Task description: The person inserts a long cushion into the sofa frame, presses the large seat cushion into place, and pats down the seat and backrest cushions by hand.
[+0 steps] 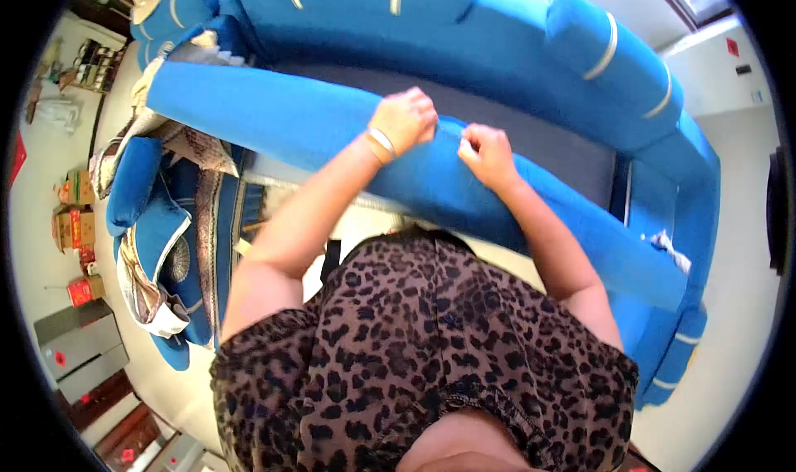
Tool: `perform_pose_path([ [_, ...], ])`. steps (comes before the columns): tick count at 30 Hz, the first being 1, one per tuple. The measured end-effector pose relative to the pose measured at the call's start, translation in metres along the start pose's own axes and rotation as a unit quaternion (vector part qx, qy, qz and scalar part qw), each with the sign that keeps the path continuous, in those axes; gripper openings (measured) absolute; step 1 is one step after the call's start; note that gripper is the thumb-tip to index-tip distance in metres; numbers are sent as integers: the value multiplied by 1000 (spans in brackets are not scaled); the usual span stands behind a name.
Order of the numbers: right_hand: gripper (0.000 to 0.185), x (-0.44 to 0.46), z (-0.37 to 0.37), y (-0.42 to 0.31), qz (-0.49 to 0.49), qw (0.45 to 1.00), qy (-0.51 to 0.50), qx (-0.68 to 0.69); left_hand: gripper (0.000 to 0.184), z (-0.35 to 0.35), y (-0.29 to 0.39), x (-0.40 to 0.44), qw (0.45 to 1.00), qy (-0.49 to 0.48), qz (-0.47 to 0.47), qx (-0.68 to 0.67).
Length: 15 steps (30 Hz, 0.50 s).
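A long blue sofa seat cushion [274, 99] stretches across the view in front of my body, raised on its long side. My left hand [405, 122] is closed at its upper edge near the middle; a white bracelet and a band circle that wrist. Slightly to the right, my right hand [489, 153] grips the same edge with curled fingers. Between the two hands a short stretch of blue fabric looks pulled up. Behind the cushion lies the dark grey sofa base [531, 124]. What the fingertips pinch is partly hidden.
The blue sofa's backrest [348, 16] runs along the far side, with a backrest pillow [593, 45] on the right. At left, more blue cushions [137, 182] and patterned fabric [199, 153] are piled. Cardboard boxes [75, 227] stand by the wall. A white cloth [667, 248] rests near the cushion's right end.
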State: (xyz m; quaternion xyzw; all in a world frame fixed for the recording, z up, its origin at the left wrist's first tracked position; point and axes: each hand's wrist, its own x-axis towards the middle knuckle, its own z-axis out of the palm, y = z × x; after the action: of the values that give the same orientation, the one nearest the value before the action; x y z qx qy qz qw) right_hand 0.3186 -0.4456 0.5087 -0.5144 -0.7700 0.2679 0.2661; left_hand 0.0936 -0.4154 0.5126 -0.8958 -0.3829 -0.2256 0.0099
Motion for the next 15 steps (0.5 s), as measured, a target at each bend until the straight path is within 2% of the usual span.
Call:
perform_pose_path([
  [1, 15, 0, -1, -6, -10, 999, 10, -30, 11, 8, -2, -5, 999, 6, -28, -23],
  [4, 17, -4, -1, 4, -26, 999, -19, 2, 20, -3, 5, -12, 992, -8, -103, -66],
  [6, 31, 5, -13, 3, 89, 987, -66, 114, 28, -2, 7, -17, 991, -9, -120, -64],
  [8, 51, 31, -27, 15, 123, 989, -86, 13, 29, -7, 11, -16, 990, -13, -123, -63],
  [10, 73, 55, -15, 59, 141, 947, -257, -129, 31, -8, 12, -16, 990, -28, -126, -63],
  [11, 88, 61, -14, 62, 182, 913, -354, -93, 32, -9, 12, -15, 989, -27, -128, -65],
  [12, 85, 62, -8, 59, 244, 865, -439, -7, 34, -10, 13, -15, 989, -28, -132, -62],
  [14, 74, 54, 3, 57, 141, 897, -419, 16, 36, -13, 15, -16, 988, -24, -139, -59],
  [15, 69, 52, 6, 61, 128, 895, -425, 46, 36, -14, 16, -16, 989, -24, -138, -54],
])
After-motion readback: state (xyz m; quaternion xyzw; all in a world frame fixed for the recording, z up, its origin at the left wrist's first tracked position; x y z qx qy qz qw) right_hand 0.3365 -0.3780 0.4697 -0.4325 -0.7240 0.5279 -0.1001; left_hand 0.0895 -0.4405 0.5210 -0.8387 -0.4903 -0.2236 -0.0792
